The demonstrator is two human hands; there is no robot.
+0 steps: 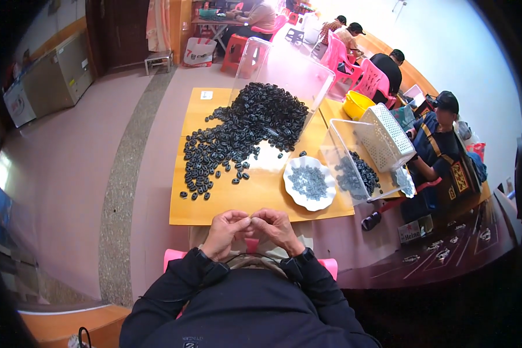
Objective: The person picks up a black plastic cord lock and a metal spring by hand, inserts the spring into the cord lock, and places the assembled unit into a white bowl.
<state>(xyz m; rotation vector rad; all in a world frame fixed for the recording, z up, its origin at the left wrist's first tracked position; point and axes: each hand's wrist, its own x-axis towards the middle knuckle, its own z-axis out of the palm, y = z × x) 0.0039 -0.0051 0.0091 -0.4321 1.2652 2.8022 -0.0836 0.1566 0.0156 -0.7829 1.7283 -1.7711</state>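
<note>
Pinching closely, left hand (225,233) and right hand (277,227) meet, but what they hold I cannot tell. Black parts (267,113) lie heaped on the tabletop (232,210). The step seems fine handling; next move should need steady grip.

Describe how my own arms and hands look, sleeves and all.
Your left hand and right hand are bare, with no gloves on. The left sleeve and right sleeve are long, loose and black or very dark, reaching down to the wrists. Any small markings on them are too faint to make out.
</note>
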